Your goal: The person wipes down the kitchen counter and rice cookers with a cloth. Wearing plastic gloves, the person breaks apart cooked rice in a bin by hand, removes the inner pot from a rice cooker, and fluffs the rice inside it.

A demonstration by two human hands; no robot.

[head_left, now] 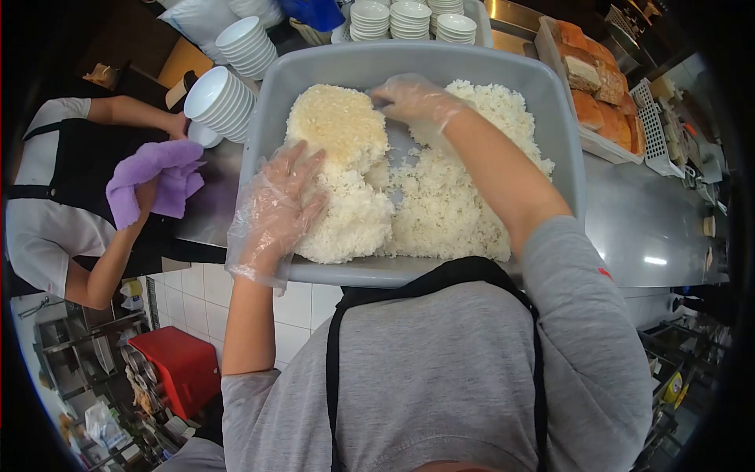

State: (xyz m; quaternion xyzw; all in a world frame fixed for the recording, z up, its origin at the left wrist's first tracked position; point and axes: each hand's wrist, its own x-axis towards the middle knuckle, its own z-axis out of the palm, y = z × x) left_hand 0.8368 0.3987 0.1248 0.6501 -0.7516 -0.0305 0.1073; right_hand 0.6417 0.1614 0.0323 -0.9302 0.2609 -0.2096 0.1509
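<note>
A large grey tub [425,57] holds cooked white rice in two masses with a narrow gap between them. The left mass has a smooth, yellowish slab of rice [334,114] on top at its far end; the right mass of loose rice [456,204] is crumbly. My left hand [287,200], in a clear plastic glove, is open, its fingers spread against the left side of the rice. My right hand [417,102], gloved too, reaches to the far end of the gap. Its fingers curl at the slab's edge around something dark grey that I cannot make out.
Stacked white bowls [220,102] stand left of the tub, and small white dishes [410,20] behind it. A crate of browned bread-like blocks [602,94] is at the back right, beside a white plastic basket [657,130]. At left, a co-worker holds a purple cloth [149,181].
</note>
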